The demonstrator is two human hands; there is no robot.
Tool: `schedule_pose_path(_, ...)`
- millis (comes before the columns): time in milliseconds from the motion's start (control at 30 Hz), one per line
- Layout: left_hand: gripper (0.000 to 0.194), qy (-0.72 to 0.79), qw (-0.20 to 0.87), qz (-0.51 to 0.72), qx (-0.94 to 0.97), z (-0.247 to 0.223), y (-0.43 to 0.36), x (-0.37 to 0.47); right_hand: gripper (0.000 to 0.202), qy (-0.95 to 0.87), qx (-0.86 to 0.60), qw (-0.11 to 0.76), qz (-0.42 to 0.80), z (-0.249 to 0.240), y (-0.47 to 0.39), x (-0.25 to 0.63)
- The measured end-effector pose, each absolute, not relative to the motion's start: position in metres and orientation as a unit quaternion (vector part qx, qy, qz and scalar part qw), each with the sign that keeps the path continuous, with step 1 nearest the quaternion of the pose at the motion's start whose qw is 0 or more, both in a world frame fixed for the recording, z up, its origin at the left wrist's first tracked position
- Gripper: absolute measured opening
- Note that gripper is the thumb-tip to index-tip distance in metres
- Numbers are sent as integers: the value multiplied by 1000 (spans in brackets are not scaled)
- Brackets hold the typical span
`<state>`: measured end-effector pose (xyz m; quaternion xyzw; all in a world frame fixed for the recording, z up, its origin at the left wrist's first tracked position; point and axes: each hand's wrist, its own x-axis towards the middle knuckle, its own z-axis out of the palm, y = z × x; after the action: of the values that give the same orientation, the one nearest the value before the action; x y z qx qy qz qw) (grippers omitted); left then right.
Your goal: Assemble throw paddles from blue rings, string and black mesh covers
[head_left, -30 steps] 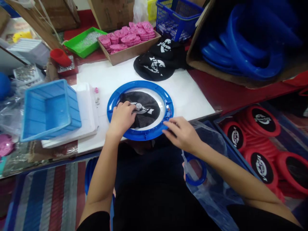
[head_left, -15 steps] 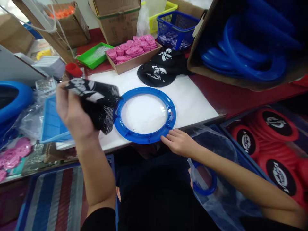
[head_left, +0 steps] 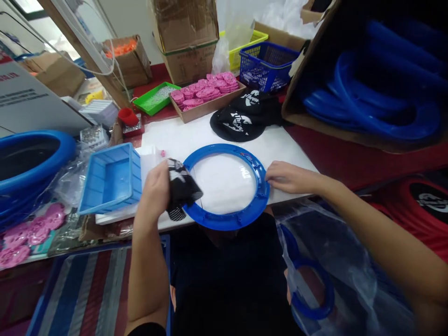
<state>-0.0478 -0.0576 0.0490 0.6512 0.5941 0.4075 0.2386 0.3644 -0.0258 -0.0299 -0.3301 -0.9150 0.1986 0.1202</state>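
A blue plastic ring [head_left: 227, 221] lies on the white work surface [head_left: 287, 161], its near edge jutting past the front. My right hand [head_left: 289, 177] is closed on the ring's right rim, thumb and fingers pinching it. On the other side, my left hand [head_left: 154, 189] grips a crumpled black printed fabric piece [head_left: 182, 186] with white lettering and a mesh part. That fabric overlaps the ring's left rim; whether the left fingers also touch the ring is hidden. Behind the ring lie several flat black fabric pieces [head_left: 238, 123] with white print.
A light-blue bin [head_left: 131, 175] stands left of my left hand. At the back are a carton of pink parts [head_left: 210, 93], a green tray [head_left: 154, 100] and a blue basket [head_left: 268, 65]. A box of blue rings [head_left: 378, 102] is at right; clear plastic bags [head_left: 336, 242] hang below.
My left hand has brought the black fabric down and right onto the ring's left side. My right hand has shifted up along the ring's right rim, and the ring has turned somewhat.
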Motion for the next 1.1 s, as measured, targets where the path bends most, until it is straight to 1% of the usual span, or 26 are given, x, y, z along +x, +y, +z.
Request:
schedule_pose_path(67, 41, 602, 246, 366, 666, 40, -46, -31, 20, -900, -334, 125, 249, -29, -3, 376)
schedule_pose_path(133, 40, 608, 246, 318, 685, 32, -33, -14, 18, -895, -344, 109, 262, -27, 19, 384)
schedule_pose_path(233, 38, 567, 262, 241, 743, 25, -14, 10, 17, -901, -383, 92, 183, -18, 44, 380)
schedule_pose_path(300, 38, 538, 260, 191, 779, 27, -4, 23, 15, -901, -403, 110, 116, -4, 52, 363)
schedule_pose_path(333, 38, 538, 248, 172, 787, 29, 1, 28, 14, -901, -400, 124, 108, 5, 54, 350)
schedule_pose_path(367, 37, 546, 231, 159, 789, 32, 5, 32, 17, -907, -382, 122, 132, 14, 53, 336)
schedule_pose_path(433, 34, 576, 193, 134, 783, 38, 10, 37, 19, -910, -338, 87, 225, 29, 50, 305)
schedule_pose_path(500, 25, 610, 144, 102, 772, 41, 10, 38, 12, -899, -336, 25, 280, 33, 47, 276)
schedule_pose_path(567, 24, 647, 92, 63, 755, 41, 3, 39, 4, -899, -352, -24, 259, 25, 45, 254)
schedule_pose_path(633, 25, 664, 74, 13, 744, 36, -10, 42, 6, -906, -369, -37, 204, 10, 45, 239)
schedule_pose_path(700, 25, 643, 112, -49, 756, 28, -23, 44, 12, -913, -376, -16, 157, -6, 44, 232)
schedule_pose_path(767, 33, 617, 154, -92, 766, 17, -33, 46, 19, -920, -366, 22, 138, -16, 42, 232)
schedule_pose_path(833, 42, 613, 164, -101, 766, 7, -38, 46, 21, -922, -347, 54, 160, -19, 40, 238)
schedule_pose_path(867, 43, 615, 161, -97, 766, 2, -39, 45, 22, -920, -335, 67, 189, -18, 40, 242)
schedule_pose_path(1000, 24, 590, 163, -82, 786, -2, -38, 37, 20, -898, -291, 116, 310, -5, 42, 258)
schedule_pose_path(1100, 21, 572, 186, -19, 798, 5, -37, 21, 16, -860, -320, 200, 344, 6, 42, 264)
